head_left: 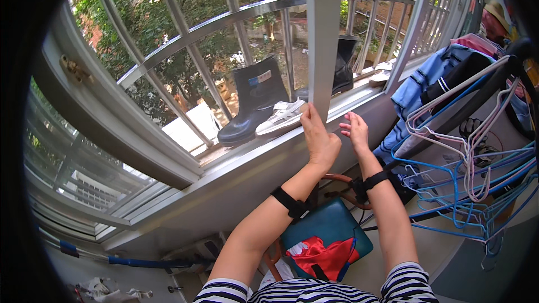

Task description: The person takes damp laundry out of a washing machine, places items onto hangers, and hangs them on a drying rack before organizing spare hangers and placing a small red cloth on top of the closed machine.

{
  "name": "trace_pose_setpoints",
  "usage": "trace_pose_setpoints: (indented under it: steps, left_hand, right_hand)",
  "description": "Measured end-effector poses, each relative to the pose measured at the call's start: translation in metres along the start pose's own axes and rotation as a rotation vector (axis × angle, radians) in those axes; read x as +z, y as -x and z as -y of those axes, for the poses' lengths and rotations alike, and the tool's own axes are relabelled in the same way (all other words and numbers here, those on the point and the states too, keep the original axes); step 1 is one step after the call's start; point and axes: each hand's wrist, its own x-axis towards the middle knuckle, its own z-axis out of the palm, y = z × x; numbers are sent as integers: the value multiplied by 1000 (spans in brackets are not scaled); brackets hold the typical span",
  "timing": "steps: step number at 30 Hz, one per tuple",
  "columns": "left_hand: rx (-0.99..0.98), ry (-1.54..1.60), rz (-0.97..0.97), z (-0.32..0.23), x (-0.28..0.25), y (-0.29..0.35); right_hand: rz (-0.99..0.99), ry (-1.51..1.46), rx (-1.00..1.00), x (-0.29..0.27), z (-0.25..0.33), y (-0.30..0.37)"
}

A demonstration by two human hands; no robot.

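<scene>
My left hand [322, 143] is closed at the lower part of a white upright window sash [324, 39], its fingertips curled against the edge. Just right of it, my right hand [357, 131] is raised with fingers apart and slightly bent, holding nothing. Left of the sash, a white shoe [281, 119] rests on the window ledge, its end close to my left fingertips. Beside that shoe stands a tall black rubber boot [252, 98]. A second dark boot [343, 67] is partly hidden behind the sash.
Curved metal bars [196, 36] enclose the window. Below my arms, red cloth [323, 258] lies on a dark green seat [345, 224]. At right hang several hangers [466, 151] and blue clothing [418, 92]. A blue pole [151, 262] runs along the lower left.
</scene>
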Motion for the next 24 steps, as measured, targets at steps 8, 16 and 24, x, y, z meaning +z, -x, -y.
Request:
trace_pose_setpoints:
  steps: [8, 16, 24]
  left_hand:
    - [-16, 67, 120, 15, -19, -4]
    - [-1, 140, 145, 3, -15, -5]
    - [-55, 343, 265, -11, 21, -21]
  right_hand:
    - [-314, 121, -481, 49, -35, 51]
    - [-312, 20, -516, 94, -12, 47]
    - [-476, 250, -703, 61, 4, 21]
